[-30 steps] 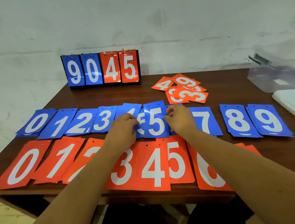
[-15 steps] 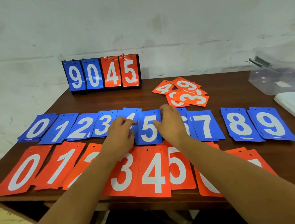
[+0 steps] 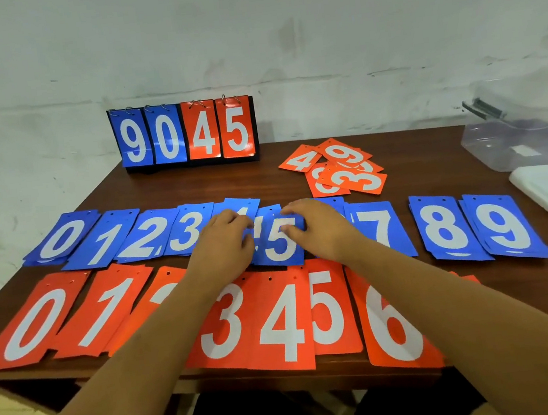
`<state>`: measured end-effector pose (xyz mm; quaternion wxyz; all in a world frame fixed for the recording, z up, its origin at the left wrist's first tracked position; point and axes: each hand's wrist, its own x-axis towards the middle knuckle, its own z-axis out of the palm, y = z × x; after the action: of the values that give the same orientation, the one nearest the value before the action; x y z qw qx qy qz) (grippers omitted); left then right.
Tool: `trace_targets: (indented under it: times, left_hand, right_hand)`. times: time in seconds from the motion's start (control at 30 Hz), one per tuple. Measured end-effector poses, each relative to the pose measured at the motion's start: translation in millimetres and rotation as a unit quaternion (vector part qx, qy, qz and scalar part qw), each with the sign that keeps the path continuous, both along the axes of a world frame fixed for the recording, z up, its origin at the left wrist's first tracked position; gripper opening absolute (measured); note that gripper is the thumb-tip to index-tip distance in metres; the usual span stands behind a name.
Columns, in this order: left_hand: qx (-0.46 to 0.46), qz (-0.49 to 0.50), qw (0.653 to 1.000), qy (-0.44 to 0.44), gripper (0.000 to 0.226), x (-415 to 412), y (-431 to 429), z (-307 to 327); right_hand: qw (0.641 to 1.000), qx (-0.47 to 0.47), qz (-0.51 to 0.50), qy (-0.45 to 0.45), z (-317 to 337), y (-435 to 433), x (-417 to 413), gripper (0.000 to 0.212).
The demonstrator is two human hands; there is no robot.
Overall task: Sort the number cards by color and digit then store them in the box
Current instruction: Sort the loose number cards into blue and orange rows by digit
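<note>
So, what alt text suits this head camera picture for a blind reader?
A person's left hand and right hand hold a blue number 5 card in a row of blue cards, behind a row of orange cards on a brown wooden table.

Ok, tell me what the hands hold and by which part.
The blue 5 cards: the left hand pinches their left edge, and the right hand pinches their right edge near the top corner.
</note>
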<state>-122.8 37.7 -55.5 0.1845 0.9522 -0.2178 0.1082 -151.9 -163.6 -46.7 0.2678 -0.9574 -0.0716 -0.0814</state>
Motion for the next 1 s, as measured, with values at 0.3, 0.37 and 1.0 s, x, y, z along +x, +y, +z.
trace_targets:
  times: [0.3, 0.37, 1.0]
  left_hand:
    - [-0.033, -0.019, 0.997, 0.074, 0.02, 69.3, -129.4, 31.4]
    - [-0.024, 0.01, 0.994, 0.105, 0.029, 94.3, -158.7, 24.4]
    - [-0.321, 0.005, 0.919, 0.229, 0.056, 110.5, -179.2, 25.1]
  right_hand:
    - [0.986, 0.033, -0.163, -0.004, 24.6, -98.1, 2.8, 0.035]
    - [0.983, -0.002, -0.186, -0.003, 22.7, -118.3, 11.3, 0.035]
    - [0.949, -0.265, -0.128, -0.114, 18.6, -149.2, 68.2, 0.029]
